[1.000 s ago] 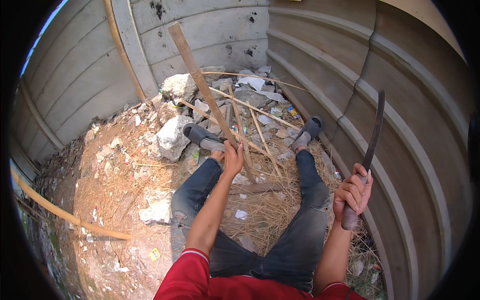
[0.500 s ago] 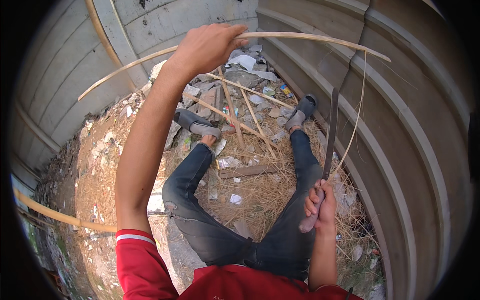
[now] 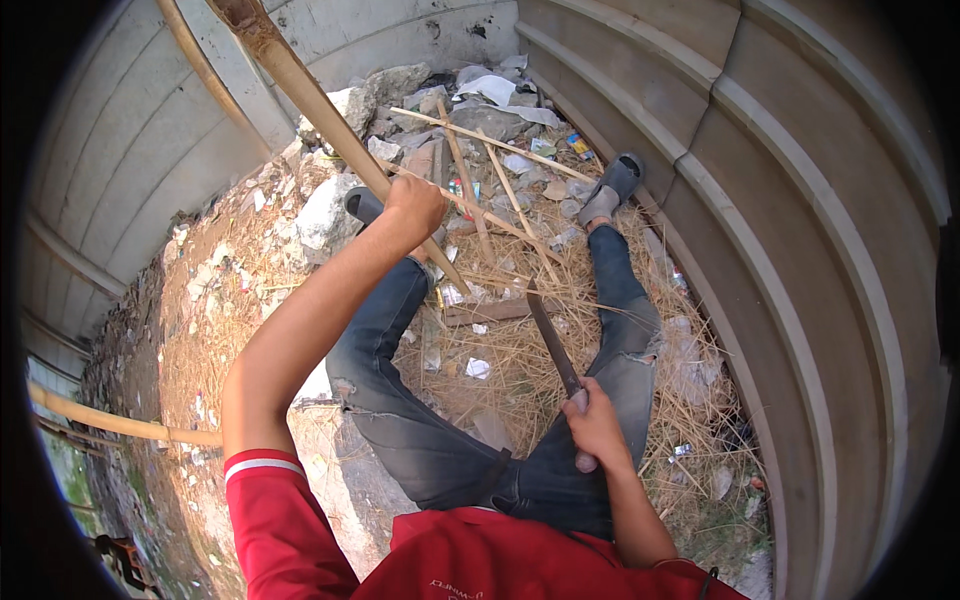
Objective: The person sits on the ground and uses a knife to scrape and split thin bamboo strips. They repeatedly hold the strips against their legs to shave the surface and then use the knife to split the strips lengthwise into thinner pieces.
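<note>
Raised in front of me, my left hand (image 3: 415, 212) is closed around a long bamboo strip (image 3: 328, 118). The strip slants from the top left down to the right, its broad, rough brown end near the top edge and its thinner end just past my fist. Lower right, by my thigh, my right hand (image 3: 600, 425) wraps round the handle of a machete (image 3: 556, 345). Its dark blade points up and to the left, apart from the strip. Between my feet, several thin bamboo strips (image 3: 512, 197) lie crossed on the ground.
Corrugated metal sheeting (image 3: 800, 250) rises close on the right, and a grey wall (image 3: 370, 35) stands ahead. Rubble (image 3: 325, 215) and litter cover the ground beyond my sandals. A short wooden piece (image 3: 490, 311) lies among dry shavings (image 3: 530, 375). A bamboo pole (image 3: 130, 424) extends at left.
The strip swung from lying across the view to a steep slant, its broad end now upper left. My left hand came down and nearer. The machete moved left, away from the metal sheeting.
</note>
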Motion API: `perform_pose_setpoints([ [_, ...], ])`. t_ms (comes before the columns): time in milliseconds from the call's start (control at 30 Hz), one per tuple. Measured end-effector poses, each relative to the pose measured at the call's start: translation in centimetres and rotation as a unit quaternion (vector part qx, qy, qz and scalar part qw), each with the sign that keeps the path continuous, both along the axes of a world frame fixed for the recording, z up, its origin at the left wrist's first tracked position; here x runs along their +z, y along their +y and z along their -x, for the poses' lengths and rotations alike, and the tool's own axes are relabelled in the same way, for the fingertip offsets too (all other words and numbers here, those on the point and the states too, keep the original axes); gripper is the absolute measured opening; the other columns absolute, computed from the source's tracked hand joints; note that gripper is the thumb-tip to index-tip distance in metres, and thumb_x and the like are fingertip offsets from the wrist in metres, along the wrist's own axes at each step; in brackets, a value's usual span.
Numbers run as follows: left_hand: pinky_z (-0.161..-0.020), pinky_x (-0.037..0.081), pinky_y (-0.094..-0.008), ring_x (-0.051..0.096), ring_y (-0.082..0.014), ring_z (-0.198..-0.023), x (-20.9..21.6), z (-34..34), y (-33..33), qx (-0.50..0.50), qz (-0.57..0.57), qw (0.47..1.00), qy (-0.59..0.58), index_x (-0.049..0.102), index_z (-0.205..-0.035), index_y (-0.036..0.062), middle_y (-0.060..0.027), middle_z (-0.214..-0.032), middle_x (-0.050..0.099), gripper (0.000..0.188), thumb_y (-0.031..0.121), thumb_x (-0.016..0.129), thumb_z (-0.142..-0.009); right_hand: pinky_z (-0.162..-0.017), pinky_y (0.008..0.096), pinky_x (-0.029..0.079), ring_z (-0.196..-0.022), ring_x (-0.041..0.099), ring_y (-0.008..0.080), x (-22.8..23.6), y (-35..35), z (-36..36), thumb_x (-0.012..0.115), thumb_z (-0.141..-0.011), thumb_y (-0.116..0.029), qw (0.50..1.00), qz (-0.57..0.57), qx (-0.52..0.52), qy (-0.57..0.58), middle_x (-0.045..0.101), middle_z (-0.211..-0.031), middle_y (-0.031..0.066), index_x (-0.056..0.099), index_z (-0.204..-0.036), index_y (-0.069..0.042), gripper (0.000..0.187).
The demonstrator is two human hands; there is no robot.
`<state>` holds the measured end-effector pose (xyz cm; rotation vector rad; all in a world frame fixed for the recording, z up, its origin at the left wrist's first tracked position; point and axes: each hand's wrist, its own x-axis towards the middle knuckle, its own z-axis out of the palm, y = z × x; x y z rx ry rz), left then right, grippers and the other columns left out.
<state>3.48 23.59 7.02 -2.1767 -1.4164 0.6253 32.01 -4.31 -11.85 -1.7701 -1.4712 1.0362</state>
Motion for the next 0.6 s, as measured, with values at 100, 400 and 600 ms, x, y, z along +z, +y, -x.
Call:
perform_pose_setpoints([
  [100, -0.074, 0.056, -0.0383, 0.074, -0.0266, -0.089, -2.0, -1.3, -0.6, 0.000, 0.016, 0.999, -0.041, 0.079, -0.089, 0.0144, -0.0058, -0.091, 0.076, 0.015, 0.023, 0.066, -0.088, -0.045, 0.0288, 0.046, -0.051, 0.056, 0.0116, 0.1, 1.4, 0.7, 0.066, -0.091, -0.007, 0.997, -0.054, -0.043, 0.029, 0.058, -0.070, 0.0060, 0.052, -0.132, 0.000, 0.044],
  [400, -0.073, 0.055, -0.0383, 0.074, -0.0263, -0.092, -2.6, -3.5, 1.9, -0.015, 0.040, 0.999, -0.016, 0.079, -0.094, 0.0158, -0.0059, -0.096, 0.076, 0.016, 0.019, 0.066, -0.086, -0.043, 0.0225, 0.042, -0.051, 0.051, 0.0063, 6.8, 5.6, 7.1, 0.061, -0.098, -0.004, 0.940, -0.239, -0.114, 0.213, 0.058, -0.076, 0.0041, 0.037, -0.150, 0.001, 0.058],
  [600, -0.072, 0.056, -0.0395, 0.074, -0.0266, -0.095, -1.6, -3.5, 2.7, 0.004, 0.077, 0.997, -0.013, 0.078, -0.100, 0.0153, -0.0055, -0.099, 0.076, 0.020, 0.018, 0.070, -0.082, -0.059, 0.0264, 0.049, -0.063, 0.056, 0.0127, 5.5, 7.0, 11.7, 0.062, -0.097, -0.001, 0.868, -0.332, -0.159, 0.333, 0.060, -0.083, 0.0046, 0.039, -0.146, 0.010, 0.055],
])
